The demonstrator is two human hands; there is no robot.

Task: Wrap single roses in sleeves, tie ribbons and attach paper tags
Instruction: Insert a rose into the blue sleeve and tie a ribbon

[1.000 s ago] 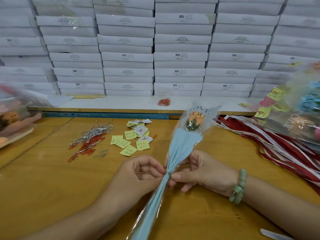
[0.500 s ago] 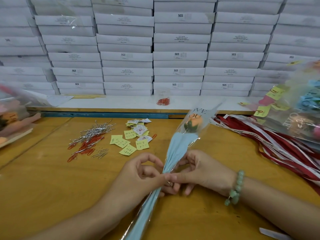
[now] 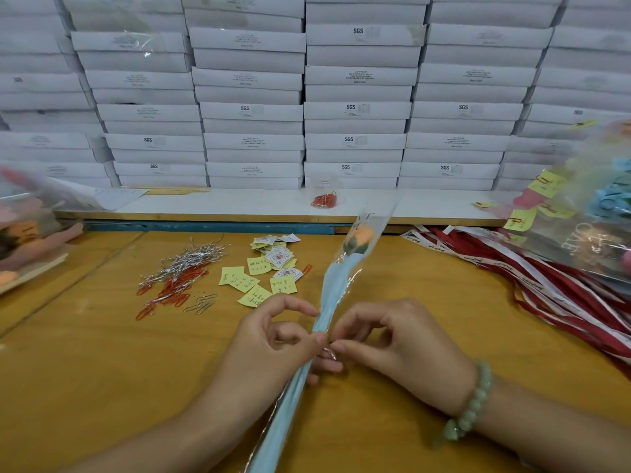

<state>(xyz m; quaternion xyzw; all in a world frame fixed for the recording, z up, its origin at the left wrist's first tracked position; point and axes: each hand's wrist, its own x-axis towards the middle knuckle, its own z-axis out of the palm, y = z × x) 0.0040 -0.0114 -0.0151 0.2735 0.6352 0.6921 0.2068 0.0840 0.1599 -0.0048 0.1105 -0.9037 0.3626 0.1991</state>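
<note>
Since 1 second ago the sleeve (image 3: 336,285) has rolled nearly edge-on and swung its top further right, and both hands have closed in on the gathered neck. 1 orange rose (image 3: 356,238), in a clear printed sleeve with blue lining, runs diagonally from the near edge of the table (image 3: 102,370) toward the middle of its far edge, bloom end apparently lifted off the wood. Left hand (image 3: 269,349): thumb and forefinger pinch the sleeve at the neck, likely to keep the gathers bunched. Right hand (image 3: 406,343), wearing 1 green bead bracelet (image 3: 474,401): fingertips pinch a small silver wire tie (image 3: 329,351) at the same spot, apparently twisting it closed. Step judged: securing the sleeve, with ribbon and tag not yet on this piece. Supplies lie within reach: paper tags (image 3: 263,278), yellow and white, mid-table toward the far edge; silver ties and red paper clips (image 3: 177,278) to their left; red-and-white ribbons (image 3: 563,295) along the right edge; finished sleeved roses (image 3: 597,227) at the far-right corner. White boxes (image 3: 355,110) are stacked beyond the far edge.
</note>
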